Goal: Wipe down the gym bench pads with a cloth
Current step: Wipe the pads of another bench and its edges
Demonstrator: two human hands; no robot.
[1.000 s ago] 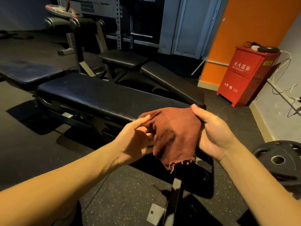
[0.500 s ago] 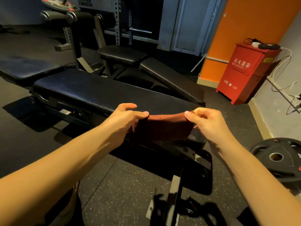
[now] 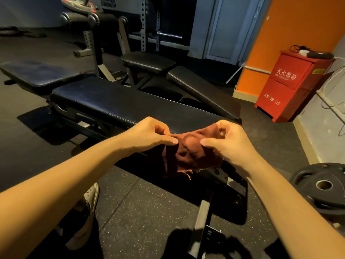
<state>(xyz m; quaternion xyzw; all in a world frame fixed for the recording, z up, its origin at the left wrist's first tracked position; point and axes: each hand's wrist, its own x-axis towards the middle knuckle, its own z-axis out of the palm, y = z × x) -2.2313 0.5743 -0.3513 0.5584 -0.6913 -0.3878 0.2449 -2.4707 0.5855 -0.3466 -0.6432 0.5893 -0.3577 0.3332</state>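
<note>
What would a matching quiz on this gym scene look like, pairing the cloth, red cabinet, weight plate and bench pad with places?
Things:
1 cloth
2 red cabinet
3 weight plate
4 bench pad

Places:
A flat on the floor, far right
B beside the orange wall
C on a dark metal frame
D pinched between left hand and right hand

Pairs: 1-D, 2-B, 3-A, 4-C

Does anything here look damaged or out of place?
The cloth, held by the left hand and the right hand over the near end of the bench pad, has a frayed lower edge with loose threads hanging. A weight plate lies on the floor at right. Nothing else stands out.
</note>
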